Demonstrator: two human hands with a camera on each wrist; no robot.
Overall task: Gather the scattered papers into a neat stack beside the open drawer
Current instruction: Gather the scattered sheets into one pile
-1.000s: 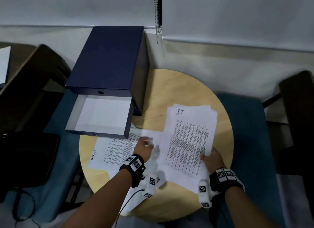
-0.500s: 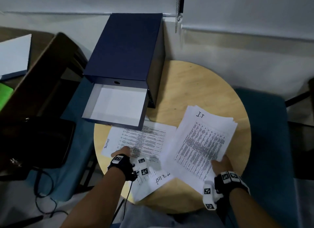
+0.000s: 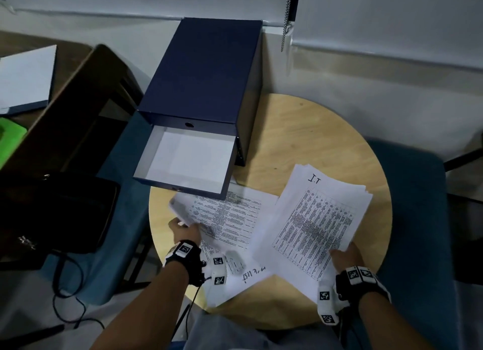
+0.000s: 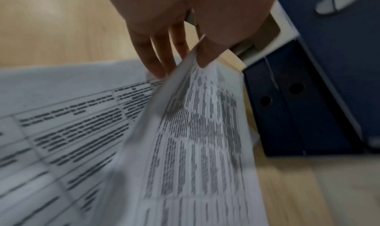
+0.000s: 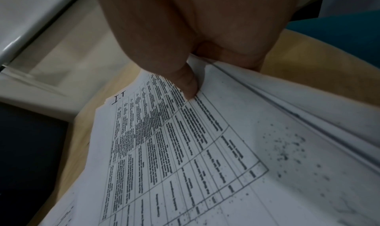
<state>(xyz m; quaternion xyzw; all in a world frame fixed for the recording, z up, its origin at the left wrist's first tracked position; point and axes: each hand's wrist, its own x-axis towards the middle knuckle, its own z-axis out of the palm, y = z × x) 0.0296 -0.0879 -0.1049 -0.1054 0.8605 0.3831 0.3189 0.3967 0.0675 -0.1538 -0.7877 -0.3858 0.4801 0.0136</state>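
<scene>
My right hand (image 3: 345, 255) grips the near corner of a stack of printed papers (image 3: 316, 224) marked "I.T"; the thumb (image 5: 189, 86) lies on top of the papers (image 5: 174, 148). My left hand (image 3: 183, 228) pinches the left edge of a loose printed sheet (image 3: 224, 216) and lifts it, so the edge curls up. In the left wrist view that sheet (image 4: 197, 132) is held between thumb and fingers (image 4: 156, 62) above another sheet (image 4: 61, 123). A further sheet (image 3: 243, 276) with handwriting lies under my left wrist. The open white drawer (image 3: 188, 161) juts from the dark blue box (image 3: 206, 70).
The round wooden table (image 3: 308, 140) stands against a pale wall, with teal seats (image 3: 418, 219) to either side. A dark bag (image 3: 57, 213) and cables lie to the left. A brown desk (image 3: 65, 101) with a white pad and a green item is at far left.
My left hand moved left from the middle of the papers to the loose sheet's left edge and has lifted it. The right hand's stack has turned slightly clockwise.
</scene>
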